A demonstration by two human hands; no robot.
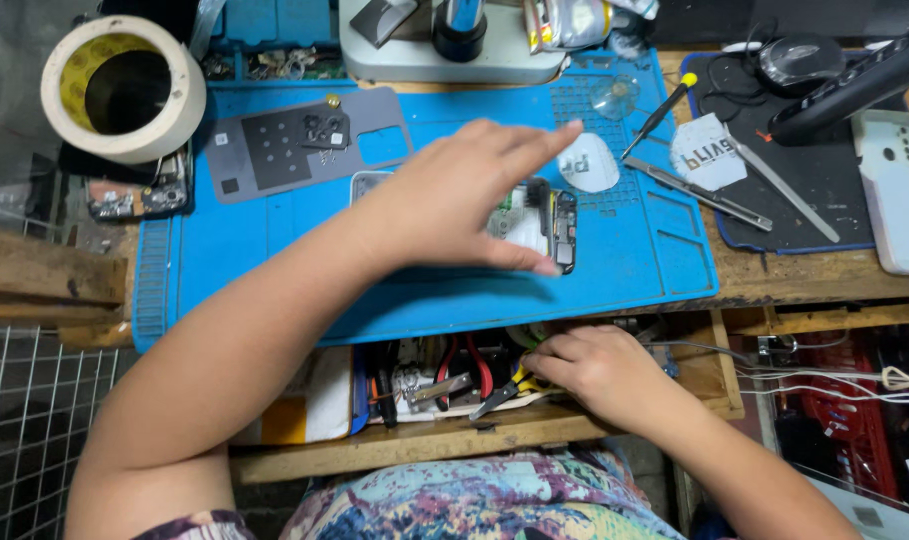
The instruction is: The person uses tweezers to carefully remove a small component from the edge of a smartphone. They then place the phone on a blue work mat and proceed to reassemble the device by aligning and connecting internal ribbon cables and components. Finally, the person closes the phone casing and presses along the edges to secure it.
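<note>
My left hand lies across an opened phone on the blue work mat, thumb at its near edge and fingers stretched over its top. The phone's inner parts show at its right end. My right hand is down in the open wooden drawer below the table edge, fingers curled among pliers with red and yellow handles; whether it grips one I cannot tell.
A grey phone back panel with small screws lies on the mat's left. A tape roll sits far left, a microscope base at the back. Screwdriver, tweezers, a computer mouse and a white phone case lie right.
</note>
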